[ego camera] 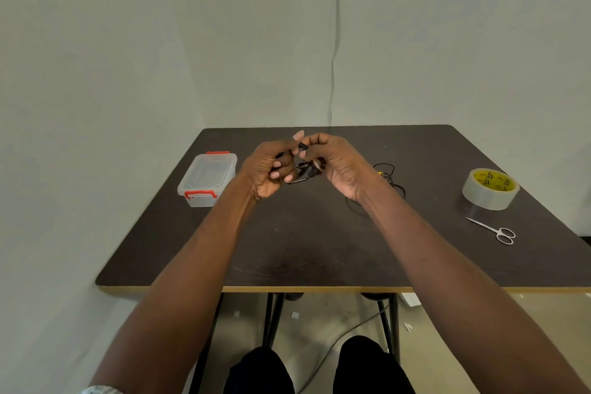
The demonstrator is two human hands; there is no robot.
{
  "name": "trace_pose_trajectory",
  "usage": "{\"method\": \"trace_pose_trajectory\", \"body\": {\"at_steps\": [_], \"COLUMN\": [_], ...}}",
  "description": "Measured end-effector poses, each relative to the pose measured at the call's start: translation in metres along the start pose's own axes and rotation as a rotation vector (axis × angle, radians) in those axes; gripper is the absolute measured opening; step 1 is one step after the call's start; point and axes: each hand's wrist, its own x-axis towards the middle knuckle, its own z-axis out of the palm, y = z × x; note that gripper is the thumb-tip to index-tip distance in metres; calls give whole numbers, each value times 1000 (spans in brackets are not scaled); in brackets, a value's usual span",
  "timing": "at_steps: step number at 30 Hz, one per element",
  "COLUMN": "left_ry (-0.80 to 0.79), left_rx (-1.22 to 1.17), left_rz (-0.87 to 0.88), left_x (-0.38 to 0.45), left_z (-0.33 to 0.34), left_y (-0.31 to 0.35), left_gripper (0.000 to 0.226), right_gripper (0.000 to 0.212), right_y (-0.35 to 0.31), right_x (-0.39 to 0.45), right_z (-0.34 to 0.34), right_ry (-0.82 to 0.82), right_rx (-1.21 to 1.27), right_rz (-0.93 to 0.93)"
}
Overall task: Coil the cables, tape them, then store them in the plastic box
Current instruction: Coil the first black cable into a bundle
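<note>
At the left of the dark, matte, wood-grained desk (224, 259) sits the plastic box (208, 179): a small rectangular container of clear, slightly frosted plastic with rounded corners, its lid on and a red-orange clip latch at the near and far ends.

Just right of it, raised above the middle of the desk, the left hand (271, 169) is curled, its fingers folded toward the palm and its thumb pointing up; its grip is closed on a black cable (302, 171). This thin, glossy cable is bunched into a small tight bundle between the two hands, with a short loop hanging below them. The right hand (335, 163) meets the left nearly fingertip to fingertip, its fingers curled over the top of the same bundle, so its grip too is closed on the black cable. How many turns the bundle has cannot be told; the fingers hide most of it.

Past the right wrist, a loose cable (391, 181) lies on the desk in slack, uneven black loops, with a small yellow part among them.

Further right stands a tape roll (490, 189), a broad ring of clear, shiny tape on a yellow printed core, lying flat. Near it, toward the front edge, lie small metal scissors (494, 229), slim-bladed with round finger loops, blades closed.
</note>
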Motion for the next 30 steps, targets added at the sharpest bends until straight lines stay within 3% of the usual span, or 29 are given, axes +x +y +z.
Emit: {"method": "trace_pose_trajectory", "body": {"at_steps": [9, 13, 17, 23, 26, 28, 30], "left_ry": [-68, -24, 17, 66, 135, 218, 256], "left_rx": [48, 96, 182, 226, 254, 277, 241], "left_rz": [21, 17, 45, 98, 123, 160, 177], "left_x": [2, 4, 4, 8, 10, 12, 13], "left_z": [1, 4, 5, 7, 13, 14, 13], "left_y": [8, 6, 5, -2, -6, -7, -8], "left_gripper": [48, 44, 42, 36, 36, 35, 37], "right_gripper": [18, 6, 15, 33, 35, 31, 25], "right_y": [-9, -11, -16, -19, -20, -19, -21], "right_x": [-5, -4, -3, -2, -6, -7, -5], "right_z": [0, 8, 11, 14, 20, 21, 21], "right_ry": [71, 204, 284, 374, 455, 460, 474], "right_rx": [-243, -542, -928, -1144, -1322, -1244, -926], "right_rz": [-69, -117, -114, -59, -127, -137, -106]}}
